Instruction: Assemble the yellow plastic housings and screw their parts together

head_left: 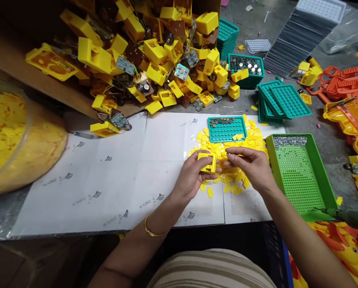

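My left hand [191, 174] is closed around a small yellow plastic housing [208, 162], which has an opening in the side turned up. Just to its right, my right hand [252, 166] pinches thumb and forefinger together. A tiny bright spot shows at those fingertips, too small to name. Below and around both hands lies a loose heap of flat yellow plastic pieces [257, 140]. On the heap rests a teal tray [227, 131] with rows of round pockets, small round metal cells along its far side and some yellow pieces on it.
A large pile of yellow housings [155, 52] with wires and circuit boards fills the back. To the right are a green basket [301, 176] holding small metal parts, stacked teal trays [287, 100] and a dark power tool [347, 218]. A tub [43, 140] of yellow pieces stands left.
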The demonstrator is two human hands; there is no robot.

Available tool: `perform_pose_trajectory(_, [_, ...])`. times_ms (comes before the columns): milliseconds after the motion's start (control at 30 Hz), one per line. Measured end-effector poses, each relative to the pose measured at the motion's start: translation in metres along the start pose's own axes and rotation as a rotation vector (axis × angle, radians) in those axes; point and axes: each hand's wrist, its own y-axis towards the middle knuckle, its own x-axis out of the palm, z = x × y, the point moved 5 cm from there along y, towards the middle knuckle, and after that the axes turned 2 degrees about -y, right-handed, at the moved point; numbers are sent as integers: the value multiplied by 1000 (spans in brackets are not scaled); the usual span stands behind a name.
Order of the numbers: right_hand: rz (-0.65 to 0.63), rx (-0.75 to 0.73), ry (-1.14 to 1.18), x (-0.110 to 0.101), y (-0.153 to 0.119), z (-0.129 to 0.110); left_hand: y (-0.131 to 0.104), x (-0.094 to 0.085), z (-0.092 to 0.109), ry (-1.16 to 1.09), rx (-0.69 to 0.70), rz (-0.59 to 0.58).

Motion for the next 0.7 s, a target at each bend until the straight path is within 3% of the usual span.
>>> perform_pose_trajectory(267, [-80, -144, -109, 11, -4, -5, 1, 3, -4, -56, 54, -70])
perform_pose_trajectory(567, [59, -649, -732, 17, -11, -16, 0, 5, -4, 13, 83, -107])
perform_pose_trajectory(700, [160, -782, -886, 21, -19, -12, 0, 8, -4, 0, 68, -135])
